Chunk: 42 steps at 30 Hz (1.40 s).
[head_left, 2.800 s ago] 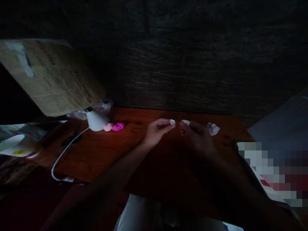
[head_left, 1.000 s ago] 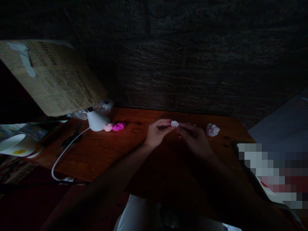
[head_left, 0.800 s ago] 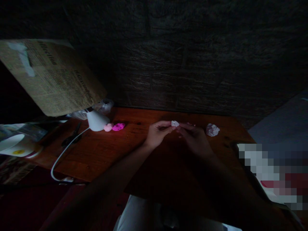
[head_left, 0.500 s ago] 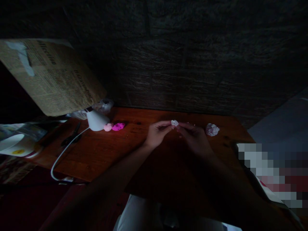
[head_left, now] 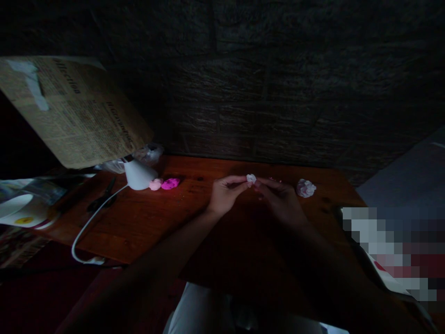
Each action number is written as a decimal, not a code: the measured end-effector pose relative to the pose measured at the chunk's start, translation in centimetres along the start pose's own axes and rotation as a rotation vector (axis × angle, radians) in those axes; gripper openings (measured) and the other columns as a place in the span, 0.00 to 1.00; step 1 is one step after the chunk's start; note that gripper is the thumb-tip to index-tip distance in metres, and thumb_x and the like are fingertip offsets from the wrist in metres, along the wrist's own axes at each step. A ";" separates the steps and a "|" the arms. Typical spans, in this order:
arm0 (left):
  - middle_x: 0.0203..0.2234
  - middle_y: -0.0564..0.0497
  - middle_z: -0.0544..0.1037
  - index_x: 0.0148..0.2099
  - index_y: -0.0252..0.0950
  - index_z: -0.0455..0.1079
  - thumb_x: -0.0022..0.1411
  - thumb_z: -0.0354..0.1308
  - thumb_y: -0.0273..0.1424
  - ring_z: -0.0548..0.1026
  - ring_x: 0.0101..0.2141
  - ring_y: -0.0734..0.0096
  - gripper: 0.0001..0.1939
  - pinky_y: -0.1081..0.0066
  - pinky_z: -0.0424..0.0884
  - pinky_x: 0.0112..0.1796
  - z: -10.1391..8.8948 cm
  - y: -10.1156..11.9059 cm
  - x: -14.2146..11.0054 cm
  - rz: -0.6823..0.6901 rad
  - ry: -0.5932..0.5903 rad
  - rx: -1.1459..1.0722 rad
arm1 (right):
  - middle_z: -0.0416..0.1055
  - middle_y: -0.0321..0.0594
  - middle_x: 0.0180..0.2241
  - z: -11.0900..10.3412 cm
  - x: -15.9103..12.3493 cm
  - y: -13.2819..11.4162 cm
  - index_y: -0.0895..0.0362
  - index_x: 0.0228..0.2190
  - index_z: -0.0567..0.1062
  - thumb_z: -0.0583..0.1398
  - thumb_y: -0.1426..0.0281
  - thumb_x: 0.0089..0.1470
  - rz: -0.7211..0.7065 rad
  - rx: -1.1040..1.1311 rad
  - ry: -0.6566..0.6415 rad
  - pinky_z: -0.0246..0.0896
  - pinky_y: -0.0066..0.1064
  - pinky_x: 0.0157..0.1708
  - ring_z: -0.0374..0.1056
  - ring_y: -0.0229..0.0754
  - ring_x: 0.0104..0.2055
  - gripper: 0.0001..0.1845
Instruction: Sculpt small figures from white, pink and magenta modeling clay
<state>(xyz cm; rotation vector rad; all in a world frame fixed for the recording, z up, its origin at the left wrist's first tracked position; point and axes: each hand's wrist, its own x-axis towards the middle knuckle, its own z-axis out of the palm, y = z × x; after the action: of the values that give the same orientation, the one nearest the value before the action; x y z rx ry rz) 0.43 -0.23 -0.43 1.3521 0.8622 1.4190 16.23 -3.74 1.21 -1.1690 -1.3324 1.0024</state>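
Two bare hands meet above a reddish-brown wooden table (head_left: 149, 227), working one small white piece, petalled in outline. Left hand (head_left: 224, 195): thumb and forefinger closed in a pinch on the left side of the small white piece (head_left: 251, 178). Right hand (head_left: 283, 203): thumb and forefinger closed on its right edge; the remaining fingers are curled and too dark to make out. Beyond the right hand, small pale crumbs (head_left: 275, 180) lie on the wood; farther right rests a whitish ruffled lump (head_left: 306, 188), well apart from the fingers.

At left, a lamp with a white conical base (head_left: 138, 175) carries a newsprint-patterned shade (head_left: 86, 113). Legible lettering on the shade: a large word ending "flection", its beginning unclear, and "GravurePrint" preceded by an "H"; the finer columns are unreadable. A whitish strip (head_left: 36, 88) crosses the upper left of the shade. Beside the base sit a pale pink lump (head_left: 156, 184) and a magenta lump (head_left: 170, 183), side by side. Dark scissors (head_left: 102, 202) lie near the white cord (head_left: 81, 226). Far left, a white cup (head_left: 17, 208) bears a yellow mark, any wording illegible.
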 end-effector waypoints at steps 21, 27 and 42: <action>0.36 0.47 0.85 0.36 0.36 0.80 0.49 0.72 0.36 0.82 0.39 0.63 0.12 0.59 0.77 0.47 0.0 -0.2 0.0 -0.039 -0.033 -0.048 | 0.80 0.39 0.31 -0.1 0.3 0.2 0.51 0.35 0.85 0.70 0.54 0.44 0.042 0.041 0.084 0.66 0.32 0.30 0.70 0.41 0.32 0.18; 0.36 0.47 0.84 0.35 0.36 0.80 0.49 0.72 0.34 0.82 0.38 0.64 0.11 0.59 0.77 0.48 0.1 -0.3 0.0 -0.026 -0.034 -0.071 | 0.81 0.40 0.33 0.0 0.1 -0.2 0.53 0.33 0.84 0.71 0.54 0.42 0.043 0.040 0.130 0.65 0.33 0.31 0.70 0.40 0.31 0.18; 0.35 0.48 0.85 0.41 0.37 0.79 0.53 0.70 0.32 0.82 0.35 0.68 0.12 0.68 0.78 0.40 0.2 -0.6 -0.2 0.206 0.140 0.113 | 0.78 0.38 0.33 2.4 -1.2 -0.2 0.55 0.44 0.83 0.70 0.55 0.45 0.138 0.129 0.160 0.62 0.29 0.26 0.66 0.34 0.25 0.26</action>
<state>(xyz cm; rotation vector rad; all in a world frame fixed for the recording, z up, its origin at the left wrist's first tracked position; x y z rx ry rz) 0.73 -0.30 -1.06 1.4734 0.9266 1.6611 13.76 -4.89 0.97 -1.2286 -1.0577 1.0539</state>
